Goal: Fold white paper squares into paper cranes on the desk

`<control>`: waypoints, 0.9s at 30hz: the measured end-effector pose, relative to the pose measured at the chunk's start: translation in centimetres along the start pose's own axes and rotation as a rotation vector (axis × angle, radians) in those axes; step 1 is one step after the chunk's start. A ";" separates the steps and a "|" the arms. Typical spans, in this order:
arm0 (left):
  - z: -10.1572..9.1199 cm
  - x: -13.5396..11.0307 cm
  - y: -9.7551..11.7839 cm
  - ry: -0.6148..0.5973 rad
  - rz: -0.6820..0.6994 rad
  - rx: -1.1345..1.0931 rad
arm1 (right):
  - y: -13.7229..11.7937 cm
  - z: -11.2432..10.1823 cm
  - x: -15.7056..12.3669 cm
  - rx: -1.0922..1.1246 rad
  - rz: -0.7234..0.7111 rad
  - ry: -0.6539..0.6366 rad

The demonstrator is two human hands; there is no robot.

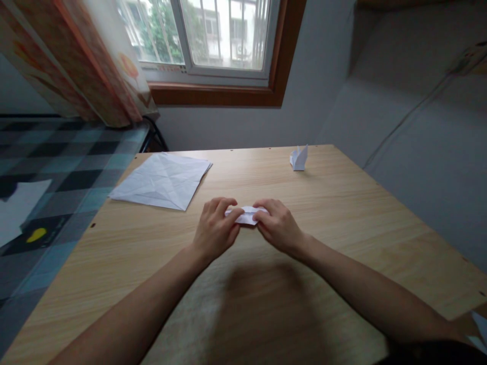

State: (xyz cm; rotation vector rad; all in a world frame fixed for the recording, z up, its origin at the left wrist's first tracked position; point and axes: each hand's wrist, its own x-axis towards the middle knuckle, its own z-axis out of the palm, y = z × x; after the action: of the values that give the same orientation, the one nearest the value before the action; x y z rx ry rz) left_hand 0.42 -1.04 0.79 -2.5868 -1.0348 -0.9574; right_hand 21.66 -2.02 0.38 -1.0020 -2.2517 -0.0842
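A small folded piece of white paper [247, 215] lies on the wooden table [342, 223], pinched from both sides. My left hand [215, 228] has its fingers curled, thumb and forefinger pressed on the paper's left end. My right hand [278, 225] is curled the same way on the right end. Most of the folded paper is hidden under my fingers.
A creased, unfolded white sheet [162, 180] lies at the table's far left. A small finished paper figure [299, 158] stands at the far edge. A checked bedspread [57, 172] borders the table on the left, a grey wall on the right, a window [213, 35] ahead.
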 end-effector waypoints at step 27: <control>0.3 0.0 -0.4 -0.300 0.021 -0.128 | 0.0 0.1 -1.2 -0.099 -0.281 -0.227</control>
State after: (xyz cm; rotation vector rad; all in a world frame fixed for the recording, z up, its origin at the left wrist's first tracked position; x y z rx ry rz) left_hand 0.32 -0.65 0.48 -2.9068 -1.0407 -0.6634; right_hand 22.21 -2.72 -0.40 -0.7708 -2.6082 -0.2152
